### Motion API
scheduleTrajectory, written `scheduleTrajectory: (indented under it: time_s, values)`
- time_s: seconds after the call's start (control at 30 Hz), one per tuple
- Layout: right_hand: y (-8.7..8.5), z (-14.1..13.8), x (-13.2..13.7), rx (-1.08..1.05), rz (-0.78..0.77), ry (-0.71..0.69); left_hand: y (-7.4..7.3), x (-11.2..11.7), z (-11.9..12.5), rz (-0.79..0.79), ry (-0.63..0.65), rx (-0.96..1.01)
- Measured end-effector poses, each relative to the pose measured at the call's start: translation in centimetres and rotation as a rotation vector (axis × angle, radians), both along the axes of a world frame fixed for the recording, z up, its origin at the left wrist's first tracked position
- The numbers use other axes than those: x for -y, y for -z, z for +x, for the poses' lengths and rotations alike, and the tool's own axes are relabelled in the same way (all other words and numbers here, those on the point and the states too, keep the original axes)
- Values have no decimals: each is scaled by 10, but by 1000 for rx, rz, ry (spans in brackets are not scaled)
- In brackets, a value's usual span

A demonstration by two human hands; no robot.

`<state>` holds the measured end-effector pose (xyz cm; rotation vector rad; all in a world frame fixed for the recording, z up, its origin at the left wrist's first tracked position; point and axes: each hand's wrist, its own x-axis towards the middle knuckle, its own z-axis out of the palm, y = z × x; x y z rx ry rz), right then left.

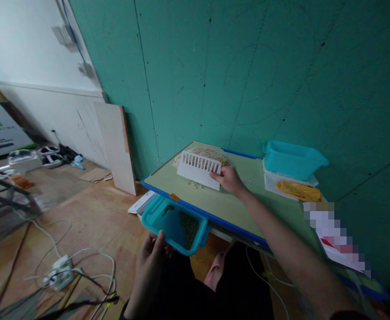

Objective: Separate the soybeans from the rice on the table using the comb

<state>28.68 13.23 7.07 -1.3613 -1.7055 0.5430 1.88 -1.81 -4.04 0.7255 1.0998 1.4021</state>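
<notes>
My left hand (153,251) grips the near rim of a teal plastic bin (171,222), thumb over the edge, just below the table's front edge. Small dark green beans (189,227) lie inside toward its right end. Over the table (244,206), my right hand (226,178) pinches the right end of a white slotted scraper (196,171), tilted with its slots upward. Behind the scraper spreads a pile of mixed beans or grain (211,154). A few pale grains (195,184) sit on the near side, by its lower edge.
A second teal bin (291,159) stands at the table's back right, with a yellow cloth-like item (298,190) in front. A partly blurred paper (335,240) lies at the right. White cables and a power strip (61,271) are on the floor. A board (115,146) leans against the wall.
</notes>
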Motion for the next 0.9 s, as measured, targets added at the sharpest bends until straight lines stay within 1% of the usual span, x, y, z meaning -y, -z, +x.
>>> scheduleTrajectory:
  time_s: [0.1,0.27,0.43,0.6,0.73,0.9]
  values:
    - [2,2,-2,7,-2,13,-1,0,0,8,-8,-11]
    - [6,-2,-1,11,-10,-39,-2,-1,1,15,-6,10]
    - [4,-6,2,-15,-14,-70,-3,-1,1,48,6,26]
    - [3,-9,6,2,-19,-61,-8,1,3,23,-5,-11]
    - [7,-14,9,50,-3,-31,-14,2,8,30,-31,17]
    - [9,-23,18,70,17,-65,-17,-6,9,1,-92,11]
